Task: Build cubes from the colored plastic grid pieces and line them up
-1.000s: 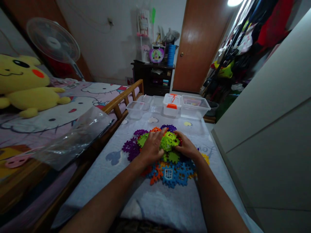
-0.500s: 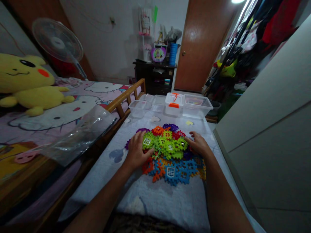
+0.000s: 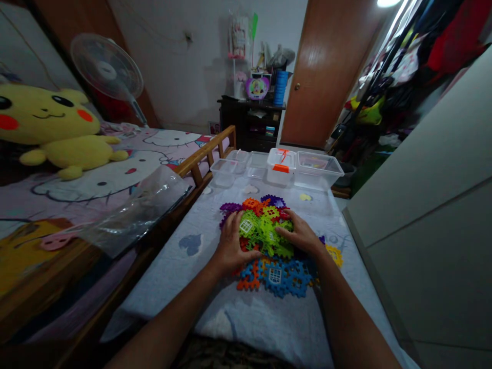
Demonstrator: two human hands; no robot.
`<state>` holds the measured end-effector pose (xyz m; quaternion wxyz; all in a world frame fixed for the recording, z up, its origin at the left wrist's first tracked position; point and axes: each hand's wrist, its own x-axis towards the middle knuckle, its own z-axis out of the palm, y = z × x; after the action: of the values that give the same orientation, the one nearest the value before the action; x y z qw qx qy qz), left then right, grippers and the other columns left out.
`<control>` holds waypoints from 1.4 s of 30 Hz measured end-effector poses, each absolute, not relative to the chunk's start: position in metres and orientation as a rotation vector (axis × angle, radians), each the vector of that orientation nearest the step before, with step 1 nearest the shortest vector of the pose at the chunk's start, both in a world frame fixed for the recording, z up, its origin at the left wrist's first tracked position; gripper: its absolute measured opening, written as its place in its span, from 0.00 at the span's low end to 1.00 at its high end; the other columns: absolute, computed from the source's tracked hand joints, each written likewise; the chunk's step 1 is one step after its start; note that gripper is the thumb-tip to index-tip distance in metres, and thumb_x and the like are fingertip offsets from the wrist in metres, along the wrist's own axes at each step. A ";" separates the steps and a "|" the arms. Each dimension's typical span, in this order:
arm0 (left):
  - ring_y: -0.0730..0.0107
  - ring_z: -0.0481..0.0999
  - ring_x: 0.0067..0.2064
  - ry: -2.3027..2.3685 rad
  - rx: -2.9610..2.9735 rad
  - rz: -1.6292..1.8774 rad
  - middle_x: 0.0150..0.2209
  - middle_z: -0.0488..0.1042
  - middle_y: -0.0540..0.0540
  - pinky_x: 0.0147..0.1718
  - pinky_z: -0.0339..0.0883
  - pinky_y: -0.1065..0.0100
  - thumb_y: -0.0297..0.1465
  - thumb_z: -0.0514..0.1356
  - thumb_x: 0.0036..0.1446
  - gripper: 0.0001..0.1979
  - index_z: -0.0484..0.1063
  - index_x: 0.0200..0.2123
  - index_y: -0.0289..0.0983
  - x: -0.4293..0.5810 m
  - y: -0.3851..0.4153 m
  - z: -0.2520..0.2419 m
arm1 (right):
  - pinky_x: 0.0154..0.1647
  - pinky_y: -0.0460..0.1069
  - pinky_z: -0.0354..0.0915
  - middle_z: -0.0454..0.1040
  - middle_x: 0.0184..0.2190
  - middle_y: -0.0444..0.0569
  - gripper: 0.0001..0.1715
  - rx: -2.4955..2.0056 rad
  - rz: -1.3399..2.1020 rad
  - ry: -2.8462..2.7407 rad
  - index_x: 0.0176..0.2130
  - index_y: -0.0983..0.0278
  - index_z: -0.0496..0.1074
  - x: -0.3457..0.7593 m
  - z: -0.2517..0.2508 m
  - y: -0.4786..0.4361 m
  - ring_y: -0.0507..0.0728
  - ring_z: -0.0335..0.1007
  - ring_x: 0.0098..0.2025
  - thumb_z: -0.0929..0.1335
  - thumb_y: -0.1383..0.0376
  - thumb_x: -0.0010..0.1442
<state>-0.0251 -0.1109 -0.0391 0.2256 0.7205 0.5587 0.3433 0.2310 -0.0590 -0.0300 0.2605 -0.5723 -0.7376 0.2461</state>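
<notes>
A heap of light green gear-shaped plastic pieces (image 3: pixel 265 233) lies between my two hands, some with white window-like grids. My left hand (image 3: pixel 232 246) curves round the heap's left side, thumb toward the front. From the right, my right hand (image 3: pixel 300 233) presses against the same heap, its fingers bent over the edge. Blue gear pieces (image 3: pixel 288 277) and orange gear pieces (image 3: pixel 249 277) lie in front of the hands. Behind are purple gear pieces (image 3: pixel 230 207) and orange ones. A yellow gear piece (image 3: pixel 334 254) shows beyond my right wrist.
Clear plastic boxes (image 3: pixel 319 177) stand along the far end of the cloth-covered surface (image 3: pixel 172 292), with a lidded box with orange clips (image 3: pixel 281 169) among them. A wooden rail (image 3: pixel 203 154) runs on the left, with a clear plastic bag (image 3: pixel 134 215) over it. A white cabinet (image 3: pixel 430 205) borders the right.
My hands have closed in on the green gear pieces from both sides, squeezing the heap narrower. A yellow piece has come into sight at the right. The view has shifted slightly left.
</notes>
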 end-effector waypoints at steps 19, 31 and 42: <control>0.49 0.55 0.67 1.549 1.835 1.238 0.63 0.50 0.39 0.66 0.52 0.49 0.30 0.71 0.42 0.42 0.59 0.60 0.42 -0.002 -0.091 -0.023 | 0.54 0.54 0.66 0.76 0.47 0.49 0.24 -1.214 0.755 -1.896 0.50 0.60 0.72 0.221 -0.017 -0.055 0.57 0.72 0.48 0.69 0.64 0.52; 0.50 0.59 0.65 1.764 1.689 1.396 0.58 0.56 0.40 0.65 0.54 0.51 0.38 0.68 0.47 0.35 0.61 0.57 0.40 -0.049 -0.079 -0.029 | 0.45 0.54 0.68 0.79 0.37 0.48 0.16 -1.644 0.514 -1.759 0.41 0.61 0.75 0.243 -0.026 -0.005 0.58 0.74 0.38 0.69 0.58 0.53; 0.41 0.53 0.68 1.951 1.814 1.129 0.64 0.55 0.32 0.64 0.51 0.42 0.49 0.64 0.52 0.42 0.55 0.64 0.38 -0.061 -0.080 -0.047 | 0.59 0.62 0.59 0.69 0.59 0.60 0.34 -1.915 0.489 -2.096 0.55 0.62 0.71 0.204 -0.017 0.048 0.69 0.64 0.61 0.70 0.47 0.55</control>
<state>-0.0608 -0.0802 -0.0469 0.1239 0.6223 0.6690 0.3871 0.2040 0.0479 -0.0169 0.1299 -0.6592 -0.7212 0.1684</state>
